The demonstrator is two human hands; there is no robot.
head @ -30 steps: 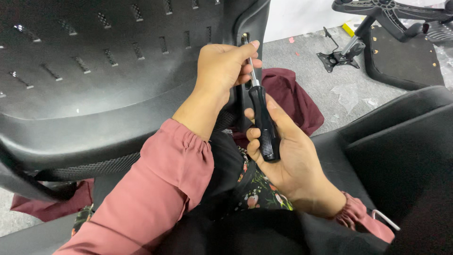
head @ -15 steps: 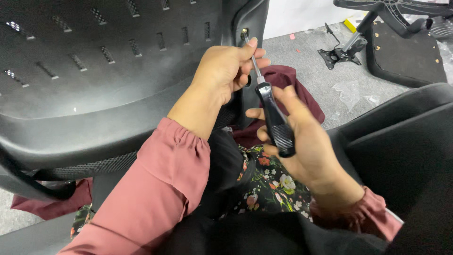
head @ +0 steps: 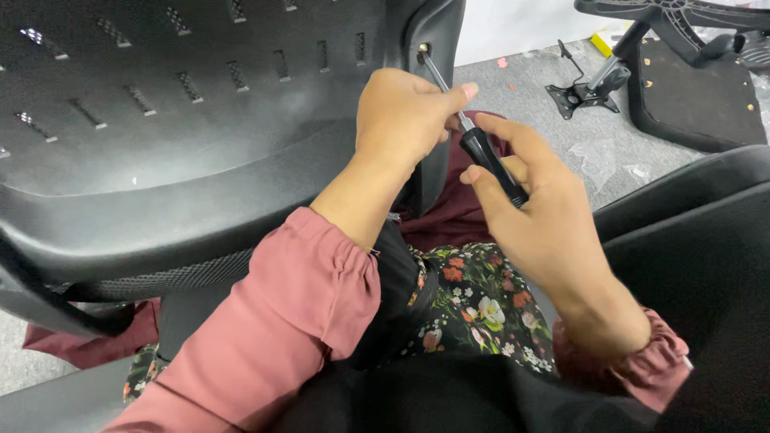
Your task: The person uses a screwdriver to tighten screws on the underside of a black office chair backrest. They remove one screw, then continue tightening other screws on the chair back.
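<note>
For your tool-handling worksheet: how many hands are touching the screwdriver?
2. The left hand pinches the screwdriver at its metal shaft; the right hand wraps the black handle below it.

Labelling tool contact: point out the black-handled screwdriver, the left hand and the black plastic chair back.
Black-handled screwdriver [head: 491,164], head view, on the handle's exposed upper part.
Left hand [head: 401,116], head view, on the back of the hand.
Black plastic chair back [head: 184,120], head view, on the slotted panel.

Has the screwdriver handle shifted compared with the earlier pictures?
Yes. The screwdriver handle in the right hand has swung out rightwards, away from the black chair shell.
</note>
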